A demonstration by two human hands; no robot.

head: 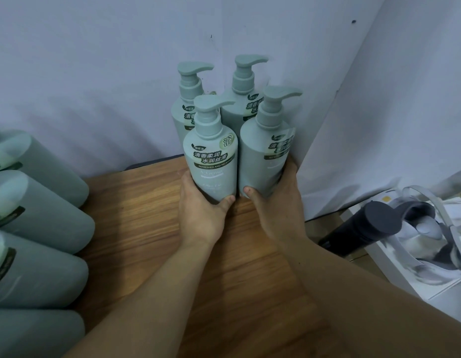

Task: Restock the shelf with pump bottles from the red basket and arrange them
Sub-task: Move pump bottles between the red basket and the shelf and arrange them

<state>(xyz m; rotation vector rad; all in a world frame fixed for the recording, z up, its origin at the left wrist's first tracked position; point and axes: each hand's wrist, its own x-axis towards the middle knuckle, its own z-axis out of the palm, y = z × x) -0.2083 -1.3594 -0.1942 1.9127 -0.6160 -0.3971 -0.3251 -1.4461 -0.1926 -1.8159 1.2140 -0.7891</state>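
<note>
Pale wall fills the back and meets a second wall panel at a corner on the right. Wooden shelf surface runs below it, brown grain, seen from above. Along the left edge a row of sage-green bottles stands packed side by side, only bodies and label edges in view, tops cut off by the frame. Off the shelf's right edge, lower down, a white appliance with a clear part on top, and a dark cylindrical bottle leaning against it. In the back right corner of the shelf, four green pump bottles upright in a two-by-two block, pump spouts all pointing right: back left bottle and back right bottle against the wall, front left bottle and front right bottle just ahead of them, touching or nearly touching each other. Left hand wraps the lower body of the front left bottle, thumb across its front near the base. Right hand wraps the lower body of the front right bottle, thumb on the front, fingers round the far side by the wall panel. Both forearms bare, reaching in from the bottom. Both front bottles' bases hidden by hands, cannot tell if fully set down. Red basket not in view.
</note>
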